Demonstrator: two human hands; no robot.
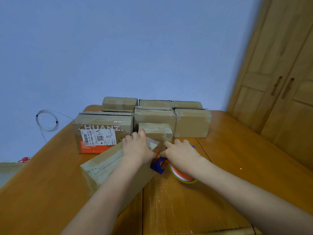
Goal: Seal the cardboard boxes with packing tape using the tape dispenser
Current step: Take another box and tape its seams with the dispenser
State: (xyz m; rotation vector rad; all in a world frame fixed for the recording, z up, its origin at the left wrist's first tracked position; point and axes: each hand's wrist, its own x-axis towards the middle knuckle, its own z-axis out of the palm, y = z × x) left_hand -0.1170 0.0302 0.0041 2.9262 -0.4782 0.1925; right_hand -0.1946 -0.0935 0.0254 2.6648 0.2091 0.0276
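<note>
So the long cardboard box (108,168) lies slantwise on the near-left part of the wooden table (237,167), with pale tape strips already along its top. The left hand (138,149) presses down on its far end, fingers spread fairly flat over the tape there. The right hand (182,155) is wrapped around the tape dispenser (158,166), blue frame with an orange roll (182,176), sitting just right of the box's far end. Can't tell exactly how the fingers close under it, but it looks like a holding grip.

Handling-wise, I'd guess the box is light and a bit squashy, so pinning it from the top near the seam makes sense or it'll slide on that smooth wood. The dispenser is rigid, best held by its handle; the blade end probably bites.

Count: one long box in hand, roughly eight more boxes stacked at the far side including the big labelled box (101,133) on the left, one dispenser, one roll.
</note>
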